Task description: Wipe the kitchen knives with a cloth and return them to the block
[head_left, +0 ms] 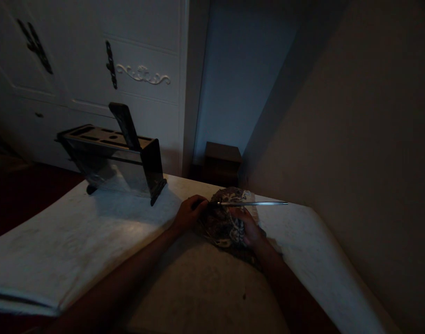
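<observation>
My left hand (pixel 190 214) is closed around the dark handle of a honing steel (pixel 254 203). The thin metal rod points right, roughly level above the table. A dark patterned cloth with light trim (pixel 229 227) is bunched under and behind it. My right hand (pixel 249 227) grips the cloth from the right side, its fingers partly buried in the folds just below the rod. Dim light hides the details of the handle and of the fingertips.
On the pale table cover (pixel 59 241), a knife block with clear sides (pixel 118 171) stands at the left, one black-handled knife (pixel 125 125) upright in it. Behind are a white wardrobe (pixel 143 102) and a small brown box-like piece (pixel 222 155). A wall (pixel 365 120) borders the right.
</observation>
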`<state>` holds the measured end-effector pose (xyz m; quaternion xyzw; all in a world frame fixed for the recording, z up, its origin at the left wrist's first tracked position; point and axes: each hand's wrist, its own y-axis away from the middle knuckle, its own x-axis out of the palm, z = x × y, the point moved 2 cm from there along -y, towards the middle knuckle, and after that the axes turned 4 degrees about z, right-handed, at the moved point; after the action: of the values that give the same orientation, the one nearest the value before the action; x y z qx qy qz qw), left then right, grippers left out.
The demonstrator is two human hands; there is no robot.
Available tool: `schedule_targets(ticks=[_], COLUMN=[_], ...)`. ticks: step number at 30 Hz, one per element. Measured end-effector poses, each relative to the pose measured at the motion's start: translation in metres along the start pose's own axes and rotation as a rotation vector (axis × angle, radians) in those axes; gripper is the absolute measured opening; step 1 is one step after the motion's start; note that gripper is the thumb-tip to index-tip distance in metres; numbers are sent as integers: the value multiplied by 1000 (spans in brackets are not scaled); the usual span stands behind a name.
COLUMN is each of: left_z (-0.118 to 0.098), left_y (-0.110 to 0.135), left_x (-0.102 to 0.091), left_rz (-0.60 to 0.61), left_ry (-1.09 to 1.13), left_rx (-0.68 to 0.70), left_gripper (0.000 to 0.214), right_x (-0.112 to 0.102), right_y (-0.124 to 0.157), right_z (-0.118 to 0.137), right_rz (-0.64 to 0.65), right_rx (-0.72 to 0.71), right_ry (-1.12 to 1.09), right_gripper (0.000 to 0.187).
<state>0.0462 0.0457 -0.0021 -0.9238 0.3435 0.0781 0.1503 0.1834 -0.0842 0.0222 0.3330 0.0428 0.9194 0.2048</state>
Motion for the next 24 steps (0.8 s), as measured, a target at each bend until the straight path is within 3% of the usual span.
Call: schedule_targets(ticks=[15, 24], left_z=[6, 1], left_y=[-4, -5], left_x=[1, 2], left_rz=[99, 19], left_ry=[102, 51], left_rx=[-70, -14], left_gripper=[52, 29], right_x=[-12, -12], right_y=[-8, -11], right_z=[-4, -2], right_rz=[107, 112], right_rx=[151, 138], right_ry=[27, 13], right_gripper=[26, 33])
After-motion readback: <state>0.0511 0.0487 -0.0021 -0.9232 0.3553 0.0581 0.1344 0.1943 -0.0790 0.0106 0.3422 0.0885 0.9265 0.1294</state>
